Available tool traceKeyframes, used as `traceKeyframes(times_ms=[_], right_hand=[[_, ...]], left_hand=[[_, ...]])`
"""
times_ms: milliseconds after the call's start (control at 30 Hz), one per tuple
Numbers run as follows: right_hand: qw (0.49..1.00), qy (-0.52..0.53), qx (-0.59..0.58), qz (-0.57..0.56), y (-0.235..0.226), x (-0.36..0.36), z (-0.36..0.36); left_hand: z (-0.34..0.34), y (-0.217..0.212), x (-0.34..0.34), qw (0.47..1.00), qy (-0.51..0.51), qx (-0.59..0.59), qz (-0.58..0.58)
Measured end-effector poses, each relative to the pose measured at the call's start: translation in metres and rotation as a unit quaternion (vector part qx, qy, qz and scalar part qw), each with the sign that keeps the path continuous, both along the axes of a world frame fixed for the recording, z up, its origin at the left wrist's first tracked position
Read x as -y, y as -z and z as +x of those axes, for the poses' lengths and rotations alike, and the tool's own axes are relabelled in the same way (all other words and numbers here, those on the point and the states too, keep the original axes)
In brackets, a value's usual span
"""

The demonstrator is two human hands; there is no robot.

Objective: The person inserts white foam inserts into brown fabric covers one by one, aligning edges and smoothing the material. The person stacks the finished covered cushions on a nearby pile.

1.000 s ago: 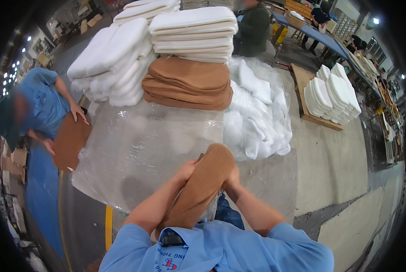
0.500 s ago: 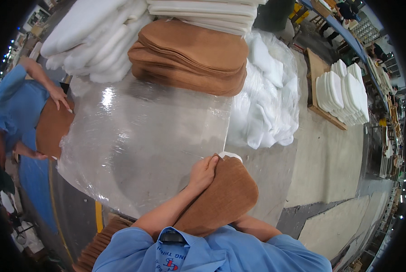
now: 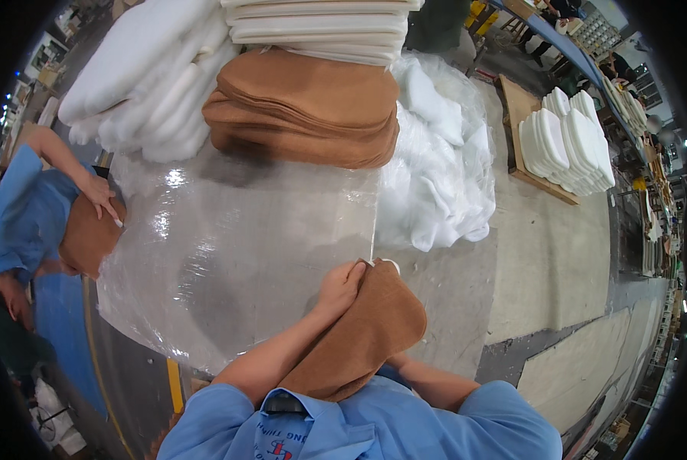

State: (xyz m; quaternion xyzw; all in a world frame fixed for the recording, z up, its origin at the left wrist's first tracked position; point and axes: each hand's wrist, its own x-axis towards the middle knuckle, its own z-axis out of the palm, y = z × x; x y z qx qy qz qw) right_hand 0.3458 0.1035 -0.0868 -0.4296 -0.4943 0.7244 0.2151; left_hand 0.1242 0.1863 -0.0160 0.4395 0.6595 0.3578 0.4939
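A brown fabric cushion cover (image 3: 370, 330) is held upright against my chest, its far end tilted to the right. My left hand (image 3: 342, 288) is closed on its upper left edge, the thumb on top. White padding (image 3: 393, 266) peeks out along the cover's far end. My right forearm (image 3: 435, 382) reaches behind the cover, which hides my right hand and its fingers. Beyond lies a stack of brown covers (image 3: 305, 88) on the plastic-wrapped table (image 3: 266, 253).
White pads (image 3: 140, 65) are heaped at the far left, with more flat white pads (image 3: 316, 34) behind the brown stack. Plastic-wrapped white stuffing (image 3: 439, 176) stands to its right. A co-worker in a blue shirt (image 3: 21, 207) handles a brown piece (image 3: 90, 238) at the left. White pads (image 3: 562, 146) sit on a board.
The cover in my left hand has tipped slightly and shifted a little left and toward me. The view has turned a little; the co-worker's hand has moved slightly on the brown piece.
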Motion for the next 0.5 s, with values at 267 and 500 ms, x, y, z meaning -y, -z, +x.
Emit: traceKeyframes(times_ms=[267,500], right_hand=[[0.988,-0.064,0.143,0.006,-0.117,-0.190,-0.009],[0.900,-0.360,0.247,-0.005,-0.155,-0.232,-0.027]], left_hand=[[0.004,-0.021,0.018,0.989,0.027,-0.105,0.101],[0.027,-0.034,0.034,0.964,-0.021,-0.170,0.203]])
